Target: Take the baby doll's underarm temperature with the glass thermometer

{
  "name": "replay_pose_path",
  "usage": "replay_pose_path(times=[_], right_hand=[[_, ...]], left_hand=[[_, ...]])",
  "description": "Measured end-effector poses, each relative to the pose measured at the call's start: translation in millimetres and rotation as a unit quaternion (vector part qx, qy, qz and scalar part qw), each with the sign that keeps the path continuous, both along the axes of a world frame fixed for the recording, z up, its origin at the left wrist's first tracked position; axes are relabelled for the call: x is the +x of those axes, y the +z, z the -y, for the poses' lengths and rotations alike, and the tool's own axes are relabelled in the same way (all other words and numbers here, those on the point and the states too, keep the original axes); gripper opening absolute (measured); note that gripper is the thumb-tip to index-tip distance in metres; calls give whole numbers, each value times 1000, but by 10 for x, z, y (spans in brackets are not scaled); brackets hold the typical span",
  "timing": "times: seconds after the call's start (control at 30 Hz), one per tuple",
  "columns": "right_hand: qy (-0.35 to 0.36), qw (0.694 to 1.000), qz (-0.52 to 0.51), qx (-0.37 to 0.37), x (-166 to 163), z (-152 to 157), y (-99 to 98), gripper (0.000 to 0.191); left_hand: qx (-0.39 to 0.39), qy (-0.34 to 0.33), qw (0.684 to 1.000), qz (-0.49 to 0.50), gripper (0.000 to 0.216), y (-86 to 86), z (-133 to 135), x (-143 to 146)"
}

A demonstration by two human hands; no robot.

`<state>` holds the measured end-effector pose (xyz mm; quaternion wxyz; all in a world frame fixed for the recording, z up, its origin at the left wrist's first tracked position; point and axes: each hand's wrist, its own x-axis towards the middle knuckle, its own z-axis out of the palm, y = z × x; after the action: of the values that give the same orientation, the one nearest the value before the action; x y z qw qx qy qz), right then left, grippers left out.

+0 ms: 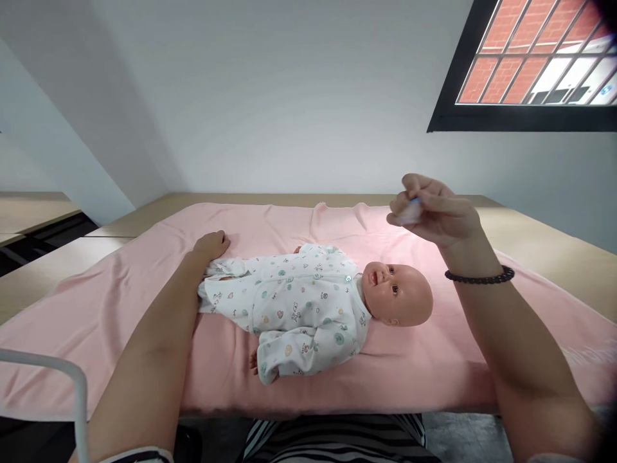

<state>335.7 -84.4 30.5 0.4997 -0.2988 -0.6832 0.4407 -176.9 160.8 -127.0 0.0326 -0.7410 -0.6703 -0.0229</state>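
A baby doll (308, 289) in a white printed sleepsuit lies on its back on a pink blanket (144, 360), its bare head to the right. Above and beyond the head, my right hand (434, 209) is raised, fingers pinched on a small whitish object with a blue part (411, 212); blur hides what kind it is. My left hand (212, 245) rests on the blanket just past the doll's feet, its fingers curled in, and nothing shows in them. The left forearm runs alongside the doll's feet.
The blanket covers most of a wooden table (544, 235) against a pale wall. A white bent tube (80, 392) stands at the near left. A barred window (530, 58) is at the upper right. My striped clothing (332, 440) is at the near edge.
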Motion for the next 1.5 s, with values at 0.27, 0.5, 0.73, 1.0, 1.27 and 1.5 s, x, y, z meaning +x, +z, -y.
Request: replay_pose_path(times=[0.27,0.5,0.73,1.0,1.27,1.5], right_hand=[[0,998,47,-51,-73,-35,-46,38],[-109,981,156,-43,-31,-232,-204,32],[-160,959,206,-113,353,-775,-664,37],[-146,909,323,-221,672,-988,-1206,34],[-95,866,471,-135,134,-465,-407,36],[-72,753,649,75,-665,248,-439,23]], left_hand=[[-22,3,1000,11,24,134,68,57],[100,-49,962,249,20,964,479,537],[50,-322,924,202,32,1614,1588,1423],[-11,-491,871,19,31,1220,2196,1975],[13,-527,849,41,28,857,2148,2271],[6,-523,839,146,24,653,2124,2386]])
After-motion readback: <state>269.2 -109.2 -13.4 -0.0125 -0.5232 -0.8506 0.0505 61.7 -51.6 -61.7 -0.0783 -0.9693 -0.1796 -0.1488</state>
